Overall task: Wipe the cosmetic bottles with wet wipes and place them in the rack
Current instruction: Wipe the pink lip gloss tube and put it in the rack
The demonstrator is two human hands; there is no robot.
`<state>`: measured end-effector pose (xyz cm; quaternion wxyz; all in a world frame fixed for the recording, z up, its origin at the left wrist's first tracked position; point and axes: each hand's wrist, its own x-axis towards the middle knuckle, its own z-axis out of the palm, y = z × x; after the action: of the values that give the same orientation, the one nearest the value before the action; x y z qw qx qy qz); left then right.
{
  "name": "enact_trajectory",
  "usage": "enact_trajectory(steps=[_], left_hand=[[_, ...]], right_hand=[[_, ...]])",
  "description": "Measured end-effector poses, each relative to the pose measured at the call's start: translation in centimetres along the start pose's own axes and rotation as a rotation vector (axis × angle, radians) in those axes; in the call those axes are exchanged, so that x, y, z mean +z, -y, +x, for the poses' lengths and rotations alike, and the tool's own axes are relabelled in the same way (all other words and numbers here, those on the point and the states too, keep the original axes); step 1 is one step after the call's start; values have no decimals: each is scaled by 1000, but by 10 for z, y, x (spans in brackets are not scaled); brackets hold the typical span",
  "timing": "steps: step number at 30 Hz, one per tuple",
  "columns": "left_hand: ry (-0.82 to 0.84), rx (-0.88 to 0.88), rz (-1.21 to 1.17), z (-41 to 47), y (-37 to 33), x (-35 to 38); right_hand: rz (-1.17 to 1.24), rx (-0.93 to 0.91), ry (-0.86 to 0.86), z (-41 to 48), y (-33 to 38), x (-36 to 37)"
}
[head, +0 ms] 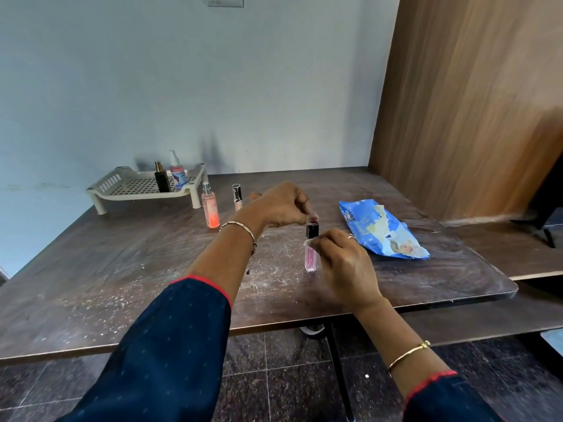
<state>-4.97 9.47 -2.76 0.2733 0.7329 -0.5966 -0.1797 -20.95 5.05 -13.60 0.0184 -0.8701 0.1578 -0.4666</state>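
Wiping step: left hand [280, 205] pinches cap [312, 230] of pink tube [311, 260], upright mid desk [122, 269]; right hand [344, 263] pinches wipe [307, 243] vs its side; next prob. lift to rack [100, 190], far-left corner.

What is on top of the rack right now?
Two bottles stand on the rack, toward its right side: a black bottle with a gold cap and a white-capped bottle beside it. Its surface behind them is hidden.
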Motion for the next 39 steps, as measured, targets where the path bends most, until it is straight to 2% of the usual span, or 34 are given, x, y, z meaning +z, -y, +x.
enact_trajectory(steps=[7,10,17,25,30,35,39], left_hand=[[16,-13,-35,-2,-3,-1],[5,2,-48,-4,-3,-1],[16,-18,49,0,-1,-1],[-29,-32,188,-1,-10,-3],[-35,-29,221,-3,-14,-3],[15,22,132,-5,-17,-2],[-5,34,119,-8,-16,-3]], right_hand=[[-72,-10,-139,20,4,-4],[-69,-4,-93,12,3,-2],[-18,80,152,-22,-2,9],[-48,48,2,4,5,-3],[-65,26,82,-3,4,0],[-103,109,239,-16,5,7],[-54,104,134,-5,9,0]])
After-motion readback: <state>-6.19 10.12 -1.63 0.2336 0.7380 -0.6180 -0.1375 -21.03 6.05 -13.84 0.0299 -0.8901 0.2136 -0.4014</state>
